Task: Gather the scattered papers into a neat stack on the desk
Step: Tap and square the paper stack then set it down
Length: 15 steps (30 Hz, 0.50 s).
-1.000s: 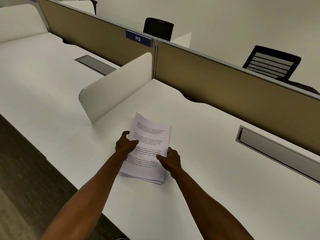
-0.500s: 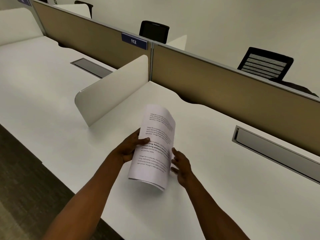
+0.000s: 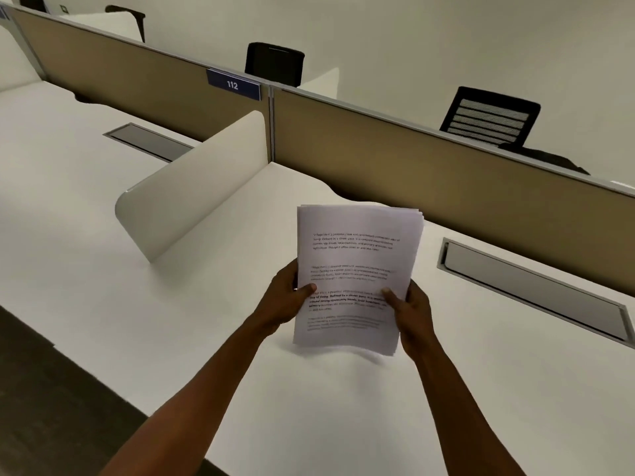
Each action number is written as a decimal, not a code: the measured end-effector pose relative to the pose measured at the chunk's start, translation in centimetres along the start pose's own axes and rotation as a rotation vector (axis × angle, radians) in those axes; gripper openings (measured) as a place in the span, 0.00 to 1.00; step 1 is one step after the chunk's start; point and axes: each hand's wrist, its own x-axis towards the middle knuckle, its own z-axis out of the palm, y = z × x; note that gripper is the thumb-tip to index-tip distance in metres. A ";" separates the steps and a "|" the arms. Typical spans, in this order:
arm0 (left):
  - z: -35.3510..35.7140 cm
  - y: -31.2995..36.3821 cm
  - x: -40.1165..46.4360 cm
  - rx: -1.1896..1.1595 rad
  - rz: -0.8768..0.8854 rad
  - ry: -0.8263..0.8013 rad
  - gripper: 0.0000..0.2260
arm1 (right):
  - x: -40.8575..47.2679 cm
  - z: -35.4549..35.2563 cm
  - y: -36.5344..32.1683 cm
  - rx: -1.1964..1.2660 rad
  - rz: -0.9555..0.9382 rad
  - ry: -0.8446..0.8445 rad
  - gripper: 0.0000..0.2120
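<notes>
A stack of white printed papers (image 3: pixel 354 255) stands nearly upright above the white desk (image 3: pixel 240 338), its printed face towards me. My left hand (image 3: pixel 287 300) grips its left edge with the thumb on the front sheet. My right hand (image 3: pixel 409 310) grips the right edge the same way. The top edges of the sheets are slightly fanned at the upper right. The bottom edge hovers just over the desk; contact is unclear.
A white curved divider (image 3: pixel 192 190) stands left of the papers. A tan partition (image 3: pixel 446 180) with a "112" sign (image 3: pixel 233 84) runs along the back. A grey cable tray (image 3: pixel 536 286) lies at the right. Dark floor (image 3: pixel 41 389) lies beyond the desk's left edge.
The stack lay flat on the desk under both hands, then my left hand lifted it. Now both hands hold it upright by its sides, squared to face me.
</notes>
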 end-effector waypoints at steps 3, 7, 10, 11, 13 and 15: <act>2.0 -0.5 -0.1 0.008 0.059 0.084 0.19 | -1.2 -0.8 0.3 0.003 -0.112 0.050 0.12; 3.6 -1.9 -0.7 0.015 0.071 0.124 0.19 | -2.9 -1.3 1.8 0.060 -0.116 0.115 0.15; 4.6 -2.7 -0.9 0.014 0.073 0.148 0.14 | -3.5 -1.3 2.7 0.086 -0.092 0.162 0.16; 4.9 -2.7 -1.0 0.013 0.065 0.164 0.13 | -3.5 -1.2 2.8 0.082 -0.090 0.170 0.15; 5.4 -2.7 -0.9 0.019 0.058 0.195 0.11 | -3.4 -1.0 2.7 0.065 -0.088 0.191 0.14; 5.7 -2.6 -0.9 0.019 0.073 0.218 0.09 | -3.4 -0.9 2.5 0.053 -0.088 0.214 0.14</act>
